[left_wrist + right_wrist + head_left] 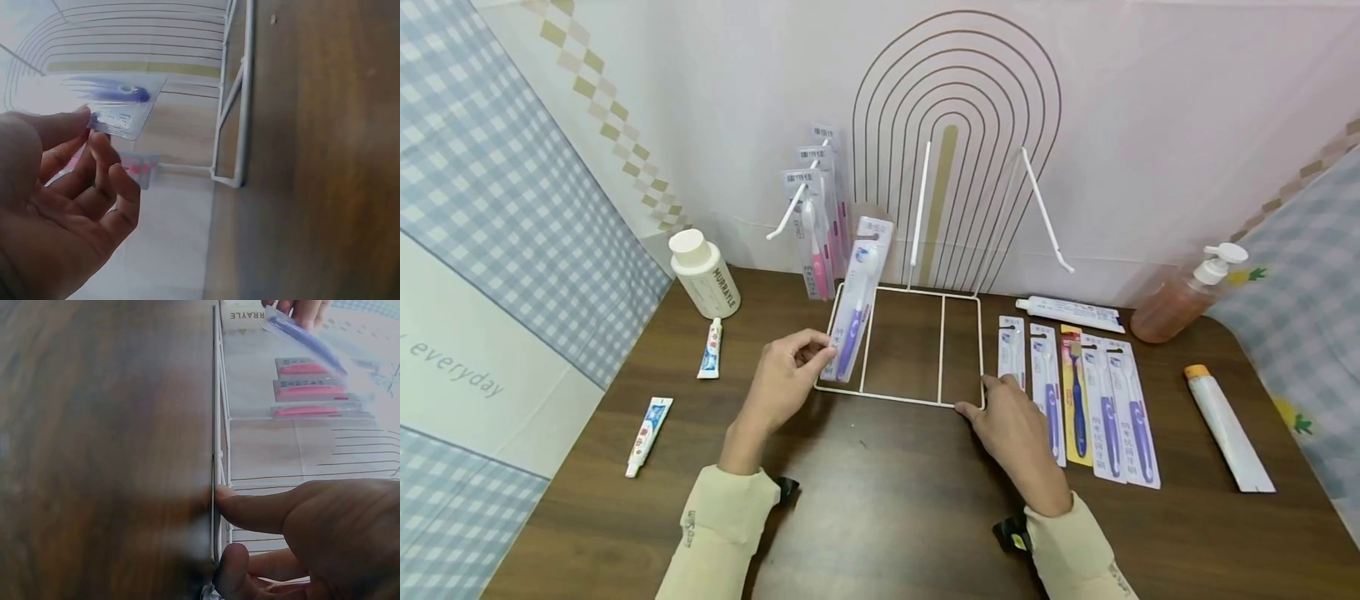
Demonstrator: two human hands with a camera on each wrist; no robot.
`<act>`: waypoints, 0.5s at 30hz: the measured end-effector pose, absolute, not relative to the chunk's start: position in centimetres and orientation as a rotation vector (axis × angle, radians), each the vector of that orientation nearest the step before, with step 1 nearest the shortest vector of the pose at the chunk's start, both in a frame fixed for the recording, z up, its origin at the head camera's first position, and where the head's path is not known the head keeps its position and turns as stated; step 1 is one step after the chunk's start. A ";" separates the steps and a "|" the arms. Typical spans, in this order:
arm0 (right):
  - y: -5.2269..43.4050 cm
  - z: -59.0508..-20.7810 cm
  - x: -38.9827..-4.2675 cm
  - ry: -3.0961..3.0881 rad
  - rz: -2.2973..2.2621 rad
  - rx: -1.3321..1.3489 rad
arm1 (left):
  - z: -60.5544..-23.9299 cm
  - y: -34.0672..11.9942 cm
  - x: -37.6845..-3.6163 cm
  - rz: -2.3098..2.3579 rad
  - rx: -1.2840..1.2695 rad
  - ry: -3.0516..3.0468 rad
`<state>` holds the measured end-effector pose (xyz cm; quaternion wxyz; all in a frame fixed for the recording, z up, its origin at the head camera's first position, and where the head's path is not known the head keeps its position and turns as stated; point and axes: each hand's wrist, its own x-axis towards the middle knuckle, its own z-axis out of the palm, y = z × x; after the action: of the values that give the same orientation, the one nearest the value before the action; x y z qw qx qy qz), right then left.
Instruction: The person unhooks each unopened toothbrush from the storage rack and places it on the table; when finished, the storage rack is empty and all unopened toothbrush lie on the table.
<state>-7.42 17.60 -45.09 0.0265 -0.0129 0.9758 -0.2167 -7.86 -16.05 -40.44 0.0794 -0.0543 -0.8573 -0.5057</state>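
Head view: left hand (786, 379) pinches the lower end of a purple toothbrush pack (859, 304), thumb and fingertips curled on the card's bottom edge. Right hand (1015, 433) rests at the near right corner of the white wire rack (942, 350), fingers lightly curled against the base frame; the right wrist view shows a fingertip (234, 509) and thumb touching the wire, steadying it rather than clamping it.

Step in hand, as I read it: a pack is being brought to the rack's hooks, with the rack held still. The pack sits just beyond the left hand, over the left section of the rack base, up off the worktop (880, 500).

Orientation: the long axis runs from the left hand away and slightly rightward, tilted upward. Brush head and hang-hole end point away from the person toward the back wall; handle end is in the fingers. Left wrist view agrees: pack (119, 103) sticks out past the fingertips.

Next move likely calls for lifting the far end higher and lining up the hang hole with a hook tip. The left hook (786, 215), beyond the left hand, already carries pink toothbrush packs (816, 221). More packs (1078, 392) lie flat just right of the right hand.
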 end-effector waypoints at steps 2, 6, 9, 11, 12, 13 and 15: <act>17.4 -44.8 -7.3 3.018 -0.668 -0.036 | -40.8 -15.9 -7.8 -1.505 -0.161 -2.633; 17.2 -44.3 -7.3 3.013 -0.668 -0.048 | -42.5 -16.2 -8.3 -1.493 -0.150 -2.711; 17.4 -44.8 -7.4 3.019 -0.663 -0.064 | -45.2 -17.1 -9.4 -1.473 -0.140 -2.748; 17.4 -44.7 -7.3 3.020 -0.655 -0.061 | -47.1 -17.8 -10.2 -1.453 -0.110 -2.779; 17.5 -44.9 -7.4 3.027 -0.649 -0.059 | -48.0 -18.2 -10.6 -1.441 -0.092 -2.794; 17.4 -44.5 -7.3 3.013 -0.651 -0.048 | -48.4 -18.5 -10.7 -1.439 -0.062 -2.818; 17.4 -44.1 -7.1 2.998 -0.651 -0.037 | -49.3 -19.2 -11.1 -1.424 -0.018 -2.842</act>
<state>-7.13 17.39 -44.15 0.0366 -0.0120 0.9765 -0.2119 -11.11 -19.20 -49.27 -0.0186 -0.0057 -0.8939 -0.4478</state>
